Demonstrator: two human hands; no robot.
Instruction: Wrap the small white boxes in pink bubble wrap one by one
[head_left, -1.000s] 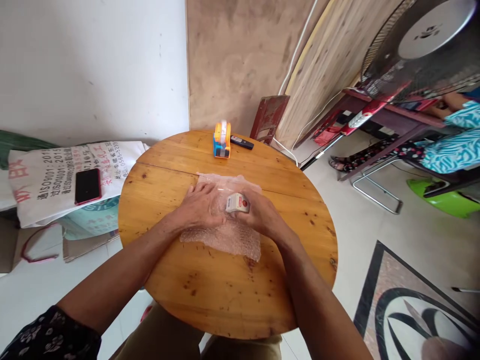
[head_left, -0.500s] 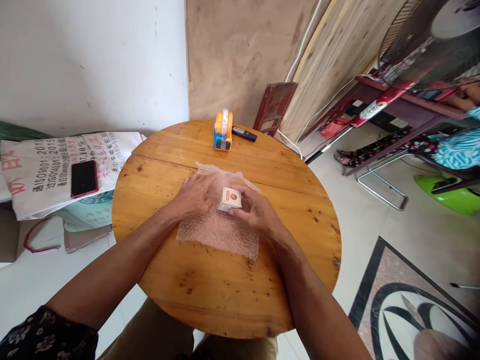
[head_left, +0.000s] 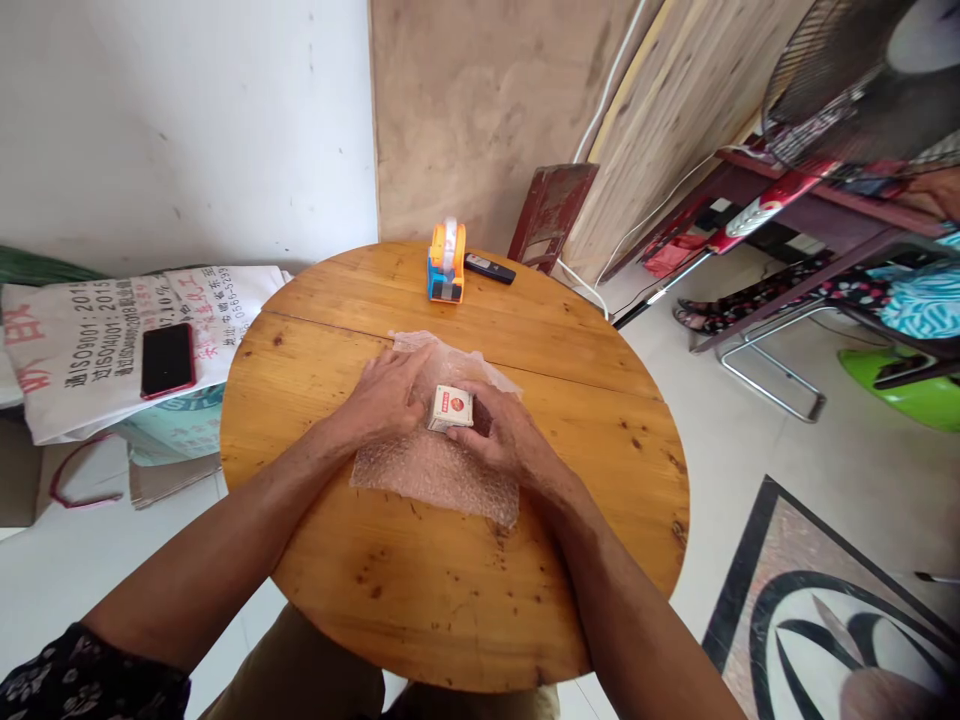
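Note:
A sheet of bubble wrap (head_left: 435, 480) lies flat on the round wooden table (head_left: 420, 590). Near its middle rests a small white box (head_left: 450, 407) with a red mark on top. My right hand (head_left: 504, 425) grips this box from the right, thumb at the near side and fingers behind. On the left part of the sheet, my left hand (head_left: 386, 395) lies flat with fingers stretched out, its thumb close to the box but holding nothing.
At the table's far side stand an orange and blue tape dispenser (head_left: 447, 262) and a black remote-like object (head_left: 489, 268). A phone (head_left: 168, 358) lies on white sacks (head_left: 90, 310) to the left. A chair (head_left: 551, 215), a fan (head_left: 832, 90) and a seated person's legs (head_left: 765, 290) are beyond.
My right hand has shifted the small box slightly left and toward me over the bubble wrap. My left hand has stayed nearly in place.

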